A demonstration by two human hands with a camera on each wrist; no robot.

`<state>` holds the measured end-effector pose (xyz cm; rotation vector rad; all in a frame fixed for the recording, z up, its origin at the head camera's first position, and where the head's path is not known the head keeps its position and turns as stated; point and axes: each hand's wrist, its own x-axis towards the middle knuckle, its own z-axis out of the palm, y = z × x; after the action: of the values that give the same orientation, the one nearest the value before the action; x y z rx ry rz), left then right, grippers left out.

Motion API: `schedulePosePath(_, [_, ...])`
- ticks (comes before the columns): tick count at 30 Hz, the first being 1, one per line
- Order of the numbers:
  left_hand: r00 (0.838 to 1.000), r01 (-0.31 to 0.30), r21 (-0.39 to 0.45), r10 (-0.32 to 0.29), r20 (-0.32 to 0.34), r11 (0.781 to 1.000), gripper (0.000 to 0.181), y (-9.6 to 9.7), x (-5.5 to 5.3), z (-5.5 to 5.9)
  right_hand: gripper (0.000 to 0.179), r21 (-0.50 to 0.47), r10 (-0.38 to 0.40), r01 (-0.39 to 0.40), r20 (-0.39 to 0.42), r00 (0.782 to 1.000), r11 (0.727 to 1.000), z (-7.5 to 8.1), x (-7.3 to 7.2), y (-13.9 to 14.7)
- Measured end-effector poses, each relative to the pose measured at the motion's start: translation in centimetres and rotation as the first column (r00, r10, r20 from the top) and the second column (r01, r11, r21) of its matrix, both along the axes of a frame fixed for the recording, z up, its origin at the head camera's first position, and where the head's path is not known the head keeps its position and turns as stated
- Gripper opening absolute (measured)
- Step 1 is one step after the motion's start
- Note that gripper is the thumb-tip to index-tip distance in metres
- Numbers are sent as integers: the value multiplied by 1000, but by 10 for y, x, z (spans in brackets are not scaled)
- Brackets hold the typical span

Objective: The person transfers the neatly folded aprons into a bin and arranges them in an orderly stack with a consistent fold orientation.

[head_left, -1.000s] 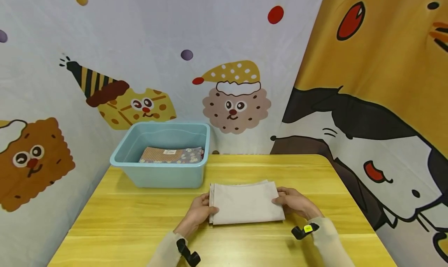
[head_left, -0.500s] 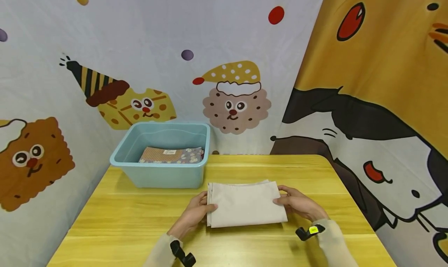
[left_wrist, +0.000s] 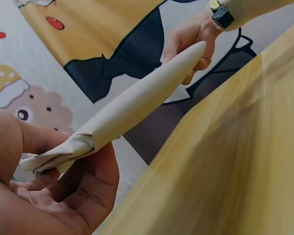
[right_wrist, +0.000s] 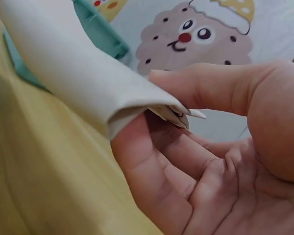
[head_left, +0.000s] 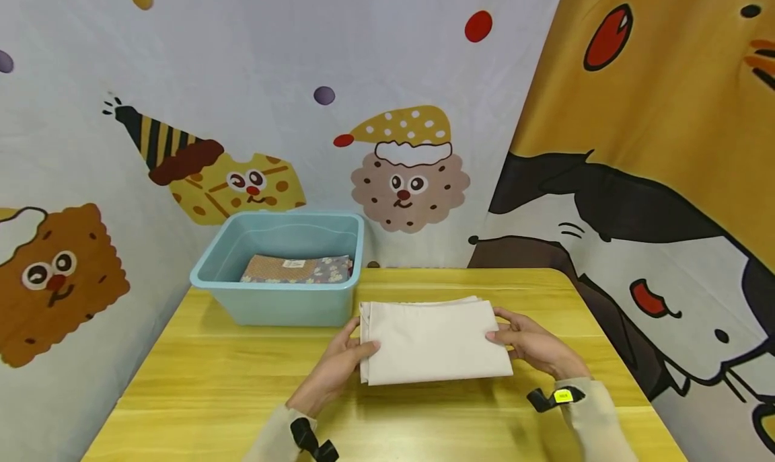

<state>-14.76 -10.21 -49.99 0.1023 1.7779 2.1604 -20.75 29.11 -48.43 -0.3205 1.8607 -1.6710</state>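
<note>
Both hands hold a folded white cloth [head_left: 432, 341] by its two short ends, raised above the table. My left hand [head_left: 334, 368] pinches the left end, thumb on top and fingers beneath. At the opposite end, my right hand [head_left: 535, 344] grips the cloth the same way. In the left wrist view the folded cloth [left_wrist: 137, 103] appears edge-on, its layers bunched near the thumb. Seen from the right wrist, the cloth [right_wrist: 73, 63] sags a little, with its layers parting between thumb and fingers.
A light blue plastic bin [head_left: 290, 305] stands at the back left of the wooden table [head_left: 200, 395]. Inside it lies folded patterned fabric [head_left: 297, 269] with a pale label. Behind the table hangs a curtain [head_left: 254, 58] printed with cartoon figures.
Both hands have lifted the folded cloth off the table, bringing it up and slightly farther away. The right hand has shifted a little to the right. The bin has stayed put.
</note>
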Motion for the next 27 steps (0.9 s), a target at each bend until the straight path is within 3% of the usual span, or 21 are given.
schedulePosePath(7, [1000, -8, 12, 9, -13, 1000, 76, 1, -1, 18, 82, -82, 2, -3, -6, 1000, 997, 21, 0, -3])
schedulePosePath(15, [996, -83, -13, 82, -24, 996, 75, -9, -6, 44, 76, -113, -10, 6, -33, 999, 994, 42, -8, -15])
schedulePosePath(27, [985, -168, -38, 167, -30, 985, 73, -50, -25, 79, 63, -143, -14, 5, -62, 998, 990, 77, -28, -58])
